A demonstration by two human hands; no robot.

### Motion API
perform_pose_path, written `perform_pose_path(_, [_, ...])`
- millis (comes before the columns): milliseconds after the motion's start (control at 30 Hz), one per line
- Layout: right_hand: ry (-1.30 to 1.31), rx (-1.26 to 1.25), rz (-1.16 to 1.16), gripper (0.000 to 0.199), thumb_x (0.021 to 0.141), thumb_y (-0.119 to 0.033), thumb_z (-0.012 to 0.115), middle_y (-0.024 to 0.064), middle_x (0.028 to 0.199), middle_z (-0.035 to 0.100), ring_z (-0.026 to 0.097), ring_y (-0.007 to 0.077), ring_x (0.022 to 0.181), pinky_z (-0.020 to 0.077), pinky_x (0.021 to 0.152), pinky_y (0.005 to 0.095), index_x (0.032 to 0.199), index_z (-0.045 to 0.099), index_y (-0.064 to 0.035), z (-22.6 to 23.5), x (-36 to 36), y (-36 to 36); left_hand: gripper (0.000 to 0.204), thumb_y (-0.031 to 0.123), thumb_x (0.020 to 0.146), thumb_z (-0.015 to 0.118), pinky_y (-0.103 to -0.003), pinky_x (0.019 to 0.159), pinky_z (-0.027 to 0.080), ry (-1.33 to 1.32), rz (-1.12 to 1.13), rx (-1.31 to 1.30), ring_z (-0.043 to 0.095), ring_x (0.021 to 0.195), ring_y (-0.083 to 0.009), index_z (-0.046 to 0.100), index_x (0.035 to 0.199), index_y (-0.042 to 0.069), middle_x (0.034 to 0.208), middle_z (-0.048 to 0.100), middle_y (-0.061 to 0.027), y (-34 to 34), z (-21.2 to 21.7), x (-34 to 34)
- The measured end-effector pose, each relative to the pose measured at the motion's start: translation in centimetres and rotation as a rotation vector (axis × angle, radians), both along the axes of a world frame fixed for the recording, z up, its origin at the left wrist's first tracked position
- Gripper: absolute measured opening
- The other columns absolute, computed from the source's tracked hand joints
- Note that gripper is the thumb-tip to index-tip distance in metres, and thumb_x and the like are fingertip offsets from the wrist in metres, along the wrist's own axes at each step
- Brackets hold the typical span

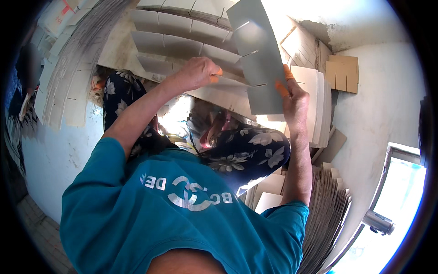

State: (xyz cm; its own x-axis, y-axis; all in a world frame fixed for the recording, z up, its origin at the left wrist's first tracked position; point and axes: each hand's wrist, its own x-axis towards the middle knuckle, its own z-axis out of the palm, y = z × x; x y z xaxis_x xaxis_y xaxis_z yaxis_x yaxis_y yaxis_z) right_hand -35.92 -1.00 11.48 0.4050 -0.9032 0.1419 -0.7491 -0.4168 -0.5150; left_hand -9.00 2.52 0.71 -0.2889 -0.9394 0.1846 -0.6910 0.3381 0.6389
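A flat grey cardboard strip (pixel 262 59) with several short slots cut in from one long edge is held up by my right hand (pixel 295 98). Orange finger covers on the thumb and a finger press against its right edge. Over the table, my left hand (pixel 198 74) is closed in a pinch, its fingertips also covered in orange. Those fingertips are close to the slotted cardboard strips (pixel 182 44), which stand on edge in rows. Whether anything is between them cannot be made out.
A stack of pale slotted sheets (pixel 310 98) stands right of my right hand. Brown slotted card (pixel 344 73) leans on the wall. Many cardboard sheets (pixel 326 208) stand packed at the lower right, near a bright window (pixel 397 192). More slotted strips (pixel 68 86) lie at left.
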Motion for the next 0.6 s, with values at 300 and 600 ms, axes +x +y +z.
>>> perform_pose_path(300, [-0.138, 0.001, 0.016, 0.049, 0.085, 0.004, 0.061, 0.0029, 0.109, 0.063, 0.056, 0.0019, 0.082, 0.0489, 0.073, 0.0192, 0.132, 0.051, -0.0055, -1.4, -0.4, 0.3, 0.030, 0.015, 0.079, 0.069, -0.042, 0.075, 0.049, -0.061, 0.197, -0.263, 0.059, 0.092, -0.0311, 0.063, 0.107, 0.007, 0.090, 0.065, -0.0121, -4.4, 1.9, 2.0])
perform_pose_path(600, [-0.012, -0.076, 0.019, 0.049, 0.085, 0.003, 0.062, 0.0020, 0.107, 0.068, 0.056, 0.0024, 0.076, 0.0490, 0.071, 0.0206, 0.132, 0.052, -0.0083, -2.4, -0.1, 0.1, 0.012, 0.001, 0.074, 0.063, -0.044, 0.070, 0.046, -0.379, 0.271, -0.241, 0.057, 0.085, -0.0346, 0.055, 0.083, 0.003, 0.080, 0.059, -0.0153, -12.1, -0.3, 5.8])
